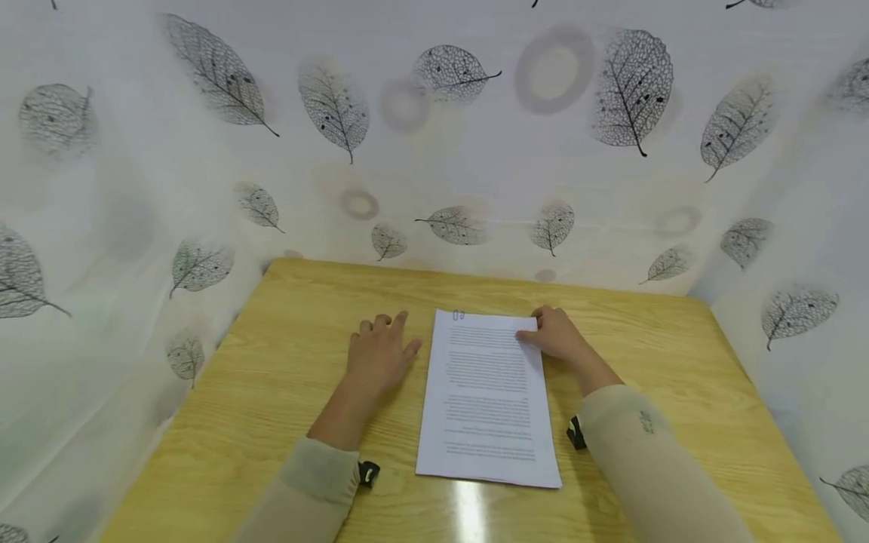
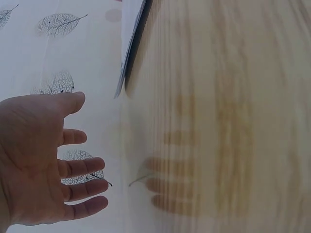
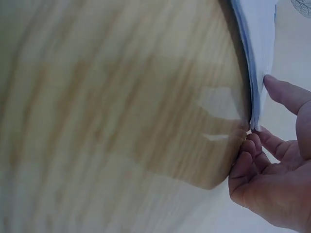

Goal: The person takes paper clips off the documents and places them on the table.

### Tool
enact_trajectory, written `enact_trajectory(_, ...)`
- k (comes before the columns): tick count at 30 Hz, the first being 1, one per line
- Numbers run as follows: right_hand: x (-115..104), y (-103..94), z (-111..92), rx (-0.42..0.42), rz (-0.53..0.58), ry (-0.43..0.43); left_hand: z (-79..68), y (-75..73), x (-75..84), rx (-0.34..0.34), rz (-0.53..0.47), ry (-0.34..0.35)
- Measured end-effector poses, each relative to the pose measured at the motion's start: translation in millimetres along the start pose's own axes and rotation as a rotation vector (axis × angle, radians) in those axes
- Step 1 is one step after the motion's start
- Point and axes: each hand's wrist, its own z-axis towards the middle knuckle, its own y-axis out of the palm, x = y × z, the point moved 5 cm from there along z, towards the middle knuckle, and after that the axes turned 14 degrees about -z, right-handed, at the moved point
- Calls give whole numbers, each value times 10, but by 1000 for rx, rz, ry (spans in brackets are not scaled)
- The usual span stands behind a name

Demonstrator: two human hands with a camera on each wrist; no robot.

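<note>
A stack of printed paper sheets [image 1: 489, 400] lies on the wooden table [image 1: 305, 302], its print upside down in the head view. Two paper clips [image 1: 455, 315] show at its far left edge. My right hand [image 1: 558, 333] pinches the far right corner of the stack. In the right wrist view the thumb [image 3: 286, 92] is on top of the sheets [image 3: 257, 43], and the other fingers curl in at the corner's edge. Left of the stack, my left hand [image 1: 380, 354] holds nothing. Its fingers are spread and relaxed over the table in the left wrist view.
A pale cloth [image 1: 462, 166] printed with dark leaves hangs behind the table and along both sides. Dark wrist devices [image 1: 369, 473] show at both cuffs. Light reflects off the table [image 1: 468, 513] just in front of the stack.
</note>
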Motion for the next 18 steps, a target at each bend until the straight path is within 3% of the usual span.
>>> enact_trajectory(10,-86,-7,21,40,-45,39,41,81,61,-16,-44,36)
enact_trajectory(18,-147,-31,2,-66,-4,60,32,133,113,-28,-43,54)
